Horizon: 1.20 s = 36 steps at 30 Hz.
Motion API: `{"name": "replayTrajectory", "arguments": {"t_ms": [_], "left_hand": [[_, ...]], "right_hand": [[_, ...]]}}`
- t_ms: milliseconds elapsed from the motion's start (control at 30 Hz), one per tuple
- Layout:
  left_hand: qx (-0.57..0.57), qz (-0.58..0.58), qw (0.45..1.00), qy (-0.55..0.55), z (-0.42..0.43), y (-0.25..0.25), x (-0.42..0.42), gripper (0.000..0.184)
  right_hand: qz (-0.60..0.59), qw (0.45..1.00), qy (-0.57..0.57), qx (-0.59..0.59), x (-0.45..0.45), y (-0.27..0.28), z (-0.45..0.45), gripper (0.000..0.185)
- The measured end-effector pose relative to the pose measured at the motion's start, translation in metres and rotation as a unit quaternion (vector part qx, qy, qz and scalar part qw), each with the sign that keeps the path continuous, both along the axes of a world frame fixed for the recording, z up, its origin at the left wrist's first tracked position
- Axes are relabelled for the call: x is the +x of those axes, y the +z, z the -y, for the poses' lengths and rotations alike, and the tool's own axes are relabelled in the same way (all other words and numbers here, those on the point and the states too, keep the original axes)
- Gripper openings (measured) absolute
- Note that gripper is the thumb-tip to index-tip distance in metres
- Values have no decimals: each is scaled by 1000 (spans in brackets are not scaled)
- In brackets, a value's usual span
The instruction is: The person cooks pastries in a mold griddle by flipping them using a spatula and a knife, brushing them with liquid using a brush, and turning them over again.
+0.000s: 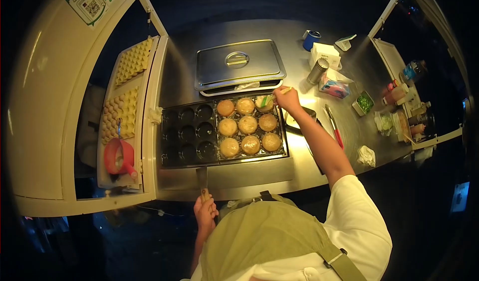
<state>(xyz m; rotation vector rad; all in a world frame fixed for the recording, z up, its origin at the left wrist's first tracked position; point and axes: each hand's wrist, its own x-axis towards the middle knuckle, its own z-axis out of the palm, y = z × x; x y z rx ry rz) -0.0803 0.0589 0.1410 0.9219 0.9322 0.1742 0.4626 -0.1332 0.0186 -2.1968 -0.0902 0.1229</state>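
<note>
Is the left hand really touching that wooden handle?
Touching. The head view shows it: the left hand has its fingers wrapped around the wooden handle, whose top pokes out above.

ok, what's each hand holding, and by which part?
Left hand: flat metal scraper, by its wooden handle. Right hand: brush-like tool with green on it, by its yellowish handle.

1. A shiny metal worktop point(179, 64) fills the middle, with warm yellow glare.
2. On the left stand a cream panel point(55, 111) bearing green-and-white signs point(91, 5), and a pale side shelf point(146, 76).
3. Pale posts point(388, 6) frame the right.
4. Surroundings are dark; a blue glow point(460, 196) shows far right.
</note>
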Motion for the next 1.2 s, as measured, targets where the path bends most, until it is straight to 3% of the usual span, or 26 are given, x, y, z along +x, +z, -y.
{"name": "replayTrajectory", "arguments": {"t_ms": [33, 67, 200, 333, 400, 500, 600, 700, 800, 867, 933, 967, 1000, 1200], "left_hand": [[4, 10, 1000, -12, -1, 2, 1, 18], [4, 9, 1000, -12, 0, 4, 2, 18], [22, -2, 999, 36, -1, 1, -2, 17], [2, -11, 999, 35, 0, -6, -12, 19], [3, -13, 999, 28, 1, -1, -13, 19], [-3, -8, 999, 32, 3, -6, -16, 19], [-4, -2, 999, 36, 4, -7, -16, 19], [0, -16, 1000, 21, 5, -6, -11, 19], [4, -24, 1000, -4, 7, -1, -2, 19], [8, -22, 1000, -20, 7, 6, 4, 19], [23, -25, 999, -13, 9, 11, 9, 18], [22, -26, 999, -10, 8, 9, 9, 18], [15, -19, 1000, -2, 7, 4, 6, 19], [-2, -27, 1000, 12, 14, -11, -10, 19]], "right_hand": [[58, 998, 32, -19, 7, -38, 4, 21], [57, 998, 31, -18, -2, -25, 6, 21], [24, 994, 47, -91, -80, 129, 14, 25], [34, 999, -12, -21, -65, 42, 32, 26], [7, 997, -23, 67, -103, 49, 33, 24], [14, 997, 15, 76, -151, 97, 50, 23], [-87, 994, -1, 65, -164, 112, 64, 22], [-26, 983, -32, 180, -167, 110, 58, 20], [162, 977, 65, 124, -159, 57, 32, 18], [214, 967, 139, -6, -170, 79, 28, 18], [194, 970, 140, 47, -167, 64, 41, 19], [20, 992, 67, 108, -169, 66, 51, 20], [-156, 974, -11, 163, -175, 69, 60, 20], [-161, 981, 20, 109, -227, 125, 93, 18]]}}
